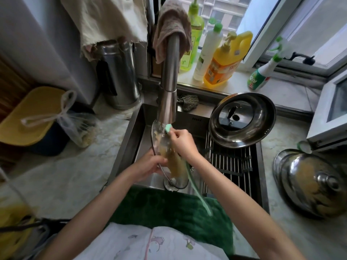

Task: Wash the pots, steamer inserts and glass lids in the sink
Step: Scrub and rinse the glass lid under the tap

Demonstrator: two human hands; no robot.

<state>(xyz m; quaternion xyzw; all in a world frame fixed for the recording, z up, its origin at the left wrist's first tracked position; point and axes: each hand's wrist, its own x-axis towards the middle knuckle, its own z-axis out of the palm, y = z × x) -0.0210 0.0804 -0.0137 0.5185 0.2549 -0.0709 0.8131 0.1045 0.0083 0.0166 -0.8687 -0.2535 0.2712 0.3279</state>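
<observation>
A glass lid [159,139] stands on edge in the sink [139,136] under the faucet head [167,107], with water running on it. My left hand [150,164] grips its lower rim. My right hand [181,141] holds a green brush [167,128] against the upper part of the glass; the brush's long green handle [199,194] trails down toward me. A steel pot [242,119] with a lid inside rests on the rack at the sink's right. A domed steel lid [309,182] sits on the right counter.
A black drying rack [231,162] spans the sink's right half. Detergent bottles [221,62] line the windowsill. A steel kettle [120,76], a yellow-lidded bin [32,117] and a tied plastic bag [78,126] stand on the left counter. A green towel [169,209] drapes the front edge.
</observation>
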